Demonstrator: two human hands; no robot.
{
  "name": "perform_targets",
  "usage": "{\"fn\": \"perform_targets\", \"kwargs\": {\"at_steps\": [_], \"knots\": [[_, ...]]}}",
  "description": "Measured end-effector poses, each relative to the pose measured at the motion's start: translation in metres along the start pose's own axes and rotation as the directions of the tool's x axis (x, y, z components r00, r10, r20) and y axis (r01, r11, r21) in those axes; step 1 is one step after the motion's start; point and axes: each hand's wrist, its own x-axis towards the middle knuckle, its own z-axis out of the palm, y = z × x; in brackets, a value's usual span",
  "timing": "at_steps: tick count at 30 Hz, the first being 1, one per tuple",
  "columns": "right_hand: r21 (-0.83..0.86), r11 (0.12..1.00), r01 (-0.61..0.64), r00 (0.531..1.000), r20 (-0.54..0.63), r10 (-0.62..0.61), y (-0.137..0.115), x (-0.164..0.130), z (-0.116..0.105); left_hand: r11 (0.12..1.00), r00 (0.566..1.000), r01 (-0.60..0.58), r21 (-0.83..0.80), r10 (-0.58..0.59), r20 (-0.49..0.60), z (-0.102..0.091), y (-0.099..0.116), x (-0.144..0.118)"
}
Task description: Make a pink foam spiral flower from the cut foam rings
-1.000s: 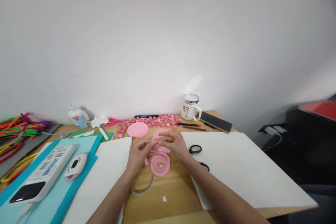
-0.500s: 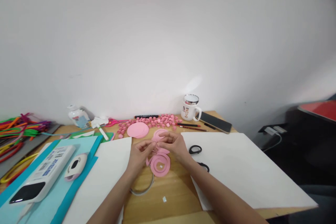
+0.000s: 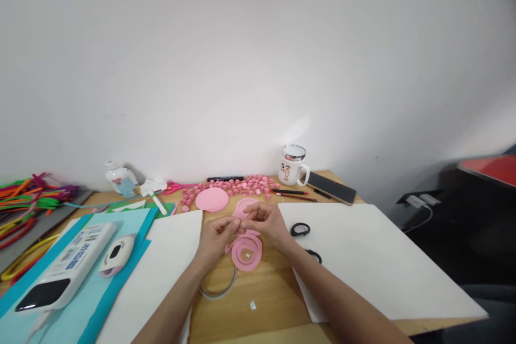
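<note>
My left hand (image 3: 219, 236) and my right hand (image 3: 264, 221) meet over the wooden table, fingertips pinched together. Between them is the end of a pink paper spiral (image 3: 257, 258), mostly covered by the fingers. Its loose coils lie just below the hands, with a small pale scrap in the middle. More pink paper (image 3: 245, 205) shows behind my right fingers. A stack of pink paper discs (image 3: 212, 199) sits beyond my left hand. Many small pink paper rolls (image 3: 250, 185) are heaped along the wall. Beneath my left wrist rests a roll of tape (image 3: 220, 295).
White sheets (image 3: 374, 263) flank the hands, black scissor handles (image 3: 300, 229) on the right one. A mug (image 3: 289, 169), pencils (image 3: 290, 192) and a phone (image 3: 332, 188) stand or lie at the back. Leftward are a white device (image 3: 68, 263), blue paper (image 3: 133, 220), a bottle (image 3: 121, 178) and pipe cleaners (image 3: 36, 196).
My fingers have shifted slightly against each other, and less pink paper shows between the hands. The things on the table keep their places.
</note>
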Motion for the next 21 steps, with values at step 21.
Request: {"fn": "perform_targets", "kwargs": {"at_steps": [21], "knots": [[-0.027,0.999,-0.024,0.993,0.114,0.027,0.006,0.005,-0.005,0.993,0.985,-0.090,0.081,0.077,0.157,0.004,0.011,-0.005]]}}
